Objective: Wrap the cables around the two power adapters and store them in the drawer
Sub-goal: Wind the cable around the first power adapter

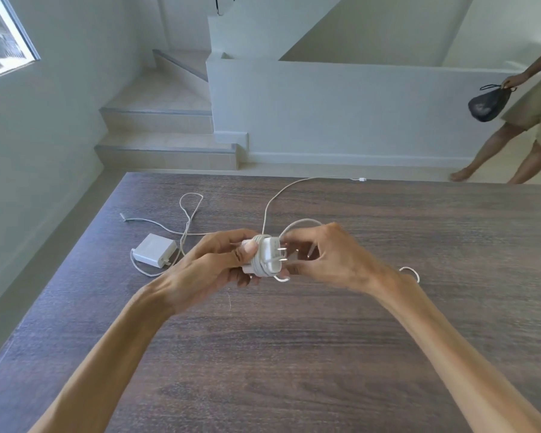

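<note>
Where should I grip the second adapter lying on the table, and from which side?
Take the second adapter by its flat white body, coming from above with fingers across its long sides. It lies flat on the table; its prongs stick out at the near right end and its cable leaves the left end, so avoid both ends.

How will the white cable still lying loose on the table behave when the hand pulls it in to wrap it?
The cable looks thin and lies in soft curves, so it is probably floppy and will trail behind. Its far plug end may slide across the smooth table.
</note>
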